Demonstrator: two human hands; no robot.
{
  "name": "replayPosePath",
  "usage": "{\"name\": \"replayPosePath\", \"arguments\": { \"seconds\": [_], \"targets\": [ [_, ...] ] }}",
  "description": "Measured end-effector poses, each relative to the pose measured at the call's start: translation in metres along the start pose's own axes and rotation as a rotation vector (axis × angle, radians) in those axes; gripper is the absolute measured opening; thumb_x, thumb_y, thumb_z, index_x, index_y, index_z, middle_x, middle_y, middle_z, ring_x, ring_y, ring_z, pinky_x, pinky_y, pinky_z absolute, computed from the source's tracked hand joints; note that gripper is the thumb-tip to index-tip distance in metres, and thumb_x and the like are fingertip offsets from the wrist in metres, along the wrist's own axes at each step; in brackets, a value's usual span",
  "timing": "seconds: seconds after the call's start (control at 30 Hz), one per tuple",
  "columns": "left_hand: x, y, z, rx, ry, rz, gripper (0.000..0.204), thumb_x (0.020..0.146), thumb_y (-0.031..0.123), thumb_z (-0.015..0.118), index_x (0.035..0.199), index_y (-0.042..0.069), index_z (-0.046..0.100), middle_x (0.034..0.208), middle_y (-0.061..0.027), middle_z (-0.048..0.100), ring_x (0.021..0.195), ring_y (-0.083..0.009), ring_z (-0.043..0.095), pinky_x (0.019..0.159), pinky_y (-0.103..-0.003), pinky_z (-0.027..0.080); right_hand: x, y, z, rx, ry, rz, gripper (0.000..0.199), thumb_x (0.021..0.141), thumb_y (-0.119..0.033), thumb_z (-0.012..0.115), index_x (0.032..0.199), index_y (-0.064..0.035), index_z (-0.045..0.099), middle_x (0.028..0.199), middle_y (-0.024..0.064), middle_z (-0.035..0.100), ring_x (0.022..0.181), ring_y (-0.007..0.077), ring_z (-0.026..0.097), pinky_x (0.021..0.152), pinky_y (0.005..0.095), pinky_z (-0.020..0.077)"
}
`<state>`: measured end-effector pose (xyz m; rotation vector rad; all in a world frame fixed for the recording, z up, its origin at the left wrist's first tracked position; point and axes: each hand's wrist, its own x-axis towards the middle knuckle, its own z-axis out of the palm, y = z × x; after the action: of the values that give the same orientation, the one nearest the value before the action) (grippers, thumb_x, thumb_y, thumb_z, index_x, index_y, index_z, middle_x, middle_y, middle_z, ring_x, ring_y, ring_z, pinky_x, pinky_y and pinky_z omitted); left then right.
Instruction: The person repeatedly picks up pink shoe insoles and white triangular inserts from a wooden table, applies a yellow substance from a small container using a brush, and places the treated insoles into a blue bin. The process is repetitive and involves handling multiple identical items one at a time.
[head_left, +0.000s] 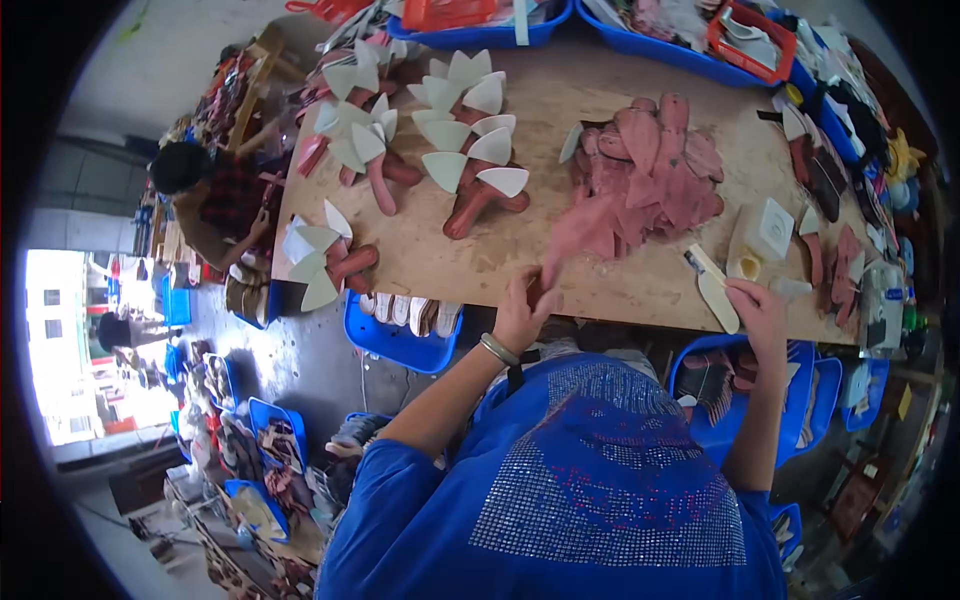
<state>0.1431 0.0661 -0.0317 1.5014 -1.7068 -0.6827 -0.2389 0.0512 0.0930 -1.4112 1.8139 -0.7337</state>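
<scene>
At the table's near edge, my left hand (522, 312) is closed, its fingers pinching the end of a pink leather-like piece (580, 232) that stretches toward a heap. The heap of pink shoe uppers (650, 170) lies just beyond it. My right hand (762, 312), fingers curled, grips a pale, flat, leaf-shaped piece (718, 302). Along that piece lies a cream strip with a dark tip (697, 262); I cannot tell whether it is a brush. Beside this hand stands a white plastic container (762, 235) with a yellowish opening.
Rows of pink uppers with white pointed pieces (470, 130) cover the table's left part. Blue bins (680, 45) line the far edge; another blue bin (405, 335) with shoe parts sits below the near edge. A co-worker (205, 195) is at the left end. More uppers (845, 270) lie right.
</scene>
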Motion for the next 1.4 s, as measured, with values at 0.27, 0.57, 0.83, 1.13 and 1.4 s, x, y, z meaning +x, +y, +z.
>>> {"name": "replayPosePath", "arguments": {
  "seconds": [0.27,0.57,0.83,1.13,1.4],
  "targets": [
    [0.022,-0.069,0.025,-0.584,0.266,-0.638,0.025,0.104,0.020,0.041,0.120,0.003,0.051,0.107,-0.0114,0.060,0.097,-0.0237,0.059,0.086,-0.035,0.048,-0.009,0.002,0.024,0.025,-0.019,0.047,0.023,0.086,-0.016,0.071,0.103,-0.0021,0.074,0.074,-0.0011,0.062,0.069,0.0062,0.052,0.063,0.0229,0.0420],
    [0.078,-0.166,0.025,-1.113,0.313,-1.024,0.021,0.104,0.019,0.038,0.124,0.017,0.045,0.114,-0.0080,0.057,0.102,-0.0262,0.061,0.081,-0.050,0.054,-0.026,0.013,0.023,0.100,0.017,0.149,0.021,0.088,-0.014,0.070,0.103,0.0003,0.073,0.074,-0.0031,0.059,0.063,0.0044,0.049,0.053,0.0212,0.0397],
    [0.103,-0.172,0.023,-1.013,0.306,-1.119,0.023,0.104,0.020,0.037,0.124,0.012,0.044,0.111,-0.0104,0.058,0.097,-0.0291,0.062,0.077,-0.050,0.055,-0.043,0.013,0.018,0.121,0.083,0.313,0.020,0.087,-0.008,0.070,0.105,0.0016,0.073,0.081,-0.0004,0.066,0.070,0.0045,0.057,0.063,0.0186,0.0446],
    [0.108,-0.193,0.027,-0.754,0.218,-1.212,0.033,0.100,0.032,0.043,0.121,0.006,0.043,0.098,-0.0187,0.058,0.076,-0.0404,0.062,0.064,-0.055,0.054,-0.046,0.024,0.018,0.090,0.100,0.278,0.021,0.086,-0.008,0.071,0.105,0.0017,0.072,0.083,0.0000,0.069,0.073,0.0042,0.058,0.067,0.0191,0.0460],
    [0.091,-0.160,0.038,-0.070,0.176,-0.894,0.033,0.090,0.027,0.061,0.109,0.000,0.057,0.099,-0.0123,0.058,0.088,-0.0243,0.059,0.072,-0.039,0.050,-0.043,0.045,0.011,0.178,0.202,0.202,0.020,0.086,-0.009,0.071,0.104,0.0006,0.073,0.081,0.0001,0.069,0.070,0.0048,0.059,0.064,0.0197,0.0461]
  ]
}}
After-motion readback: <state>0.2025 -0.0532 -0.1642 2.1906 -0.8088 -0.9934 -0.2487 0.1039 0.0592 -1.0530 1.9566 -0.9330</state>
